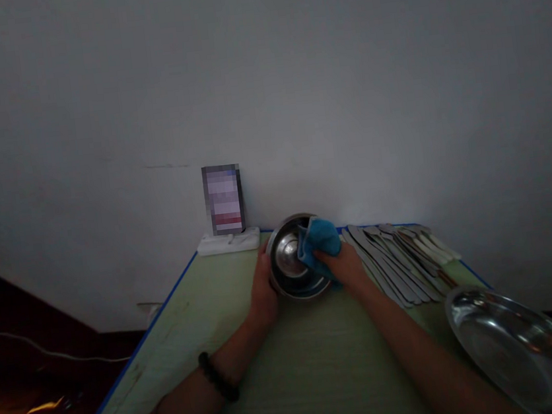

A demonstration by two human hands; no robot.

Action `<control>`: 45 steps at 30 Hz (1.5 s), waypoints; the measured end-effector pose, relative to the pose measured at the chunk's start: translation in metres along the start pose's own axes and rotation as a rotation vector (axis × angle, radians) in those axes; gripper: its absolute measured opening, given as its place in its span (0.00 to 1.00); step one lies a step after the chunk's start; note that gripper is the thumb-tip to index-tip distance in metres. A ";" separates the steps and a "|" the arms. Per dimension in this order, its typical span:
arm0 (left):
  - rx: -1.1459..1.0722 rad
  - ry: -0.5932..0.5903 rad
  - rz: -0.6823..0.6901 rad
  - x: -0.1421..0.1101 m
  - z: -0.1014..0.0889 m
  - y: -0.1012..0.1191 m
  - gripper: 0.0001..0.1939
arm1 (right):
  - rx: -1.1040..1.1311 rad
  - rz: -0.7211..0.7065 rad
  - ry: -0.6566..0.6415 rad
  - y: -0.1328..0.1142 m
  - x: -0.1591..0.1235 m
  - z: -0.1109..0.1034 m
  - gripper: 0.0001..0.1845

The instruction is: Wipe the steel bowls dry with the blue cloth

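A round stainless steel bowl (290, 258) is tilted with its opening toward me, above the far part of the table. My left hand (264, 288) grips its left rim, fingers partly hidden behind it. A blue cloth (323, 237) is bunched in my right hand (345, 267), which presses it at the bowl's right rim and inner side. The cloth hangs partly over the rim. On my left wrist are a dark beaded bracelet and a thin bangle.
Several flat utensils (392, 263) lie in a row to the right of the bowl. A large shiny metal basin (510, 340) stands at the near right. A phone-like screen (225, 199) stands on a white base (229, 241) by the wall. The green table (208, 308) has blue edges.
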State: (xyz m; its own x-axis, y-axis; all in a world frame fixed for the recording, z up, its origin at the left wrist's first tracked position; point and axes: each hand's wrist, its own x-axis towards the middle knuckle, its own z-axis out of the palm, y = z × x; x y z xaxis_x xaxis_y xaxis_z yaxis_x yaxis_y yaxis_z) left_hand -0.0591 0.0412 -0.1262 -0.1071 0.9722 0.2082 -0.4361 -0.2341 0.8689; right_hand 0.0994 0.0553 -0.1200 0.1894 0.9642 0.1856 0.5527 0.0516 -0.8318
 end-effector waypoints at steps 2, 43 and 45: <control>-0.121 -0.086 -0.149 0.002 0.001 0.001 0.21 | -0.017 -0.052 -0.001 0.001 0.003 -0.009 0.12; 0.068 0.067 -0.039 0.006 -0.002 -0.008 0.22 | 0.257 -0.047 0.175 0.010 -0.010 0.024 0.17; -0.018 0.021 -0.120 0.007 -0.001 -0.003 0.21 | 0.257 -0.070 0.159 0.013 -0.008 0.020 0.17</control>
State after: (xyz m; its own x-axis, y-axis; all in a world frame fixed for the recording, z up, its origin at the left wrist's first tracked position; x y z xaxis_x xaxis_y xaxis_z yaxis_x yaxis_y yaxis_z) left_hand -0.0589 0.0485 -0.1282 -0.0717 0.9930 0.0939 -0.4627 -0.1165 0.8788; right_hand 0.0886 0.0538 -0.1423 0.2942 0.9043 0.3094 0.3493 0.1996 -0.9155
